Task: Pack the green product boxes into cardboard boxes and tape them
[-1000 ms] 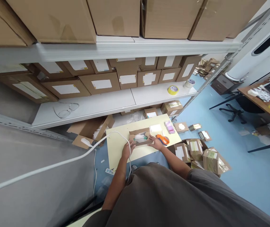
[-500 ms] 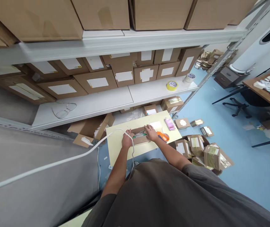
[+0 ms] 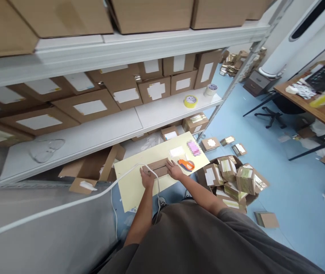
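A long, narrow cardboard box [image 3: 159,166] lies on a pale yellow tabletop [image 3: 130,196], its top flaps folded down with a thin dark gap between them. Around the box's left end my left hand [image 3: 147,178] is closed. My right hand [image 3: 174,169] grips the right end, fingers lying over the flap. What is inside the box is hidden. Just right of my right hand sits an orange tape dispenser or cutter [image 3: 186,164], its exact kind unclear. Behind it are a white sheet or label stack [image 3: 176,151] and a blurred pink item [image 3: 193,148].
A white cable [image 3: 94,198] crosses in front of my left hand. Shelves with labelled cartons [image 3: 90,107] stand ahead, holding a yellow tape roll [image 3: 190,101] and a whitish one [image 3: 210,90]. An open carton [image 3: 86,163] is at left; a large box of parcels [image 3: 199,177] stands right.
The box's flaps have come down; green and white contents showed through the opening before and are now covered. Both hands stay at the box ends. My view has shifted to the right.
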The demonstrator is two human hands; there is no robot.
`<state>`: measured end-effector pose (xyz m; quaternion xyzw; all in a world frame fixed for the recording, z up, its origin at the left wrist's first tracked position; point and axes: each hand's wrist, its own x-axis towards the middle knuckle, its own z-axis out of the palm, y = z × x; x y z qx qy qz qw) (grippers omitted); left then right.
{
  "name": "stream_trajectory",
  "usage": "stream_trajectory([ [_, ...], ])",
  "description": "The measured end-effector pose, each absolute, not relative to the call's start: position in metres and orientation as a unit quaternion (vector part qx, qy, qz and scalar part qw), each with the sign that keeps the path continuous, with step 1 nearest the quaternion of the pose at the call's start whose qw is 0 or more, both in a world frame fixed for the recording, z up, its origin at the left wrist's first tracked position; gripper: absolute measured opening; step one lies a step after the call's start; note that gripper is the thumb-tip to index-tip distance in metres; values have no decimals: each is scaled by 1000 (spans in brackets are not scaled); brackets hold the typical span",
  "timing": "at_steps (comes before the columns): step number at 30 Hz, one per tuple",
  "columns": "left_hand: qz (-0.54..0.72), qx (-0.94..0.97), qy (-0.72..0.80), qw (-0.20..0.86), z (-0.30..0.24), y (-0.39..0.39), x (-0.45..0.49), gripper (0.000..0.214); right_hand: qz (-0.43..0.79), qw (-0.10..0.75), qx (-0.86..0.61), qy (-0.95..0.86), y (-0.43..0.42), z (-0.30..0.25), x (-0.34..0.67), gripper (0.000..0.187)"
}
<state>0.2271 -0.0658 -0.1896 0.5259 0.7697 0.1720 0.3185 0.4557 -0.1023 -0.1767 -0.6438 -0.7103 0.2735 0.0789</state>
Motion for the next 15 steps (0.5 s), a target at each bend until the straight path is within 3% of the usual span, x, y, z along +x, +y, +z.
stream_trajectory([
  [7,108,552,779,279,-187,-58,231,89,259,196,-709,-626,-124,-172,542,69],
  [13,70,559,784,260,-190,-53,230,90,355,130,-742,-553,-145,-203,598,32],
  [15,63,563,786,247,-191,-50,229,88,364,132,-728,-566,-146,-216,600,32],
])
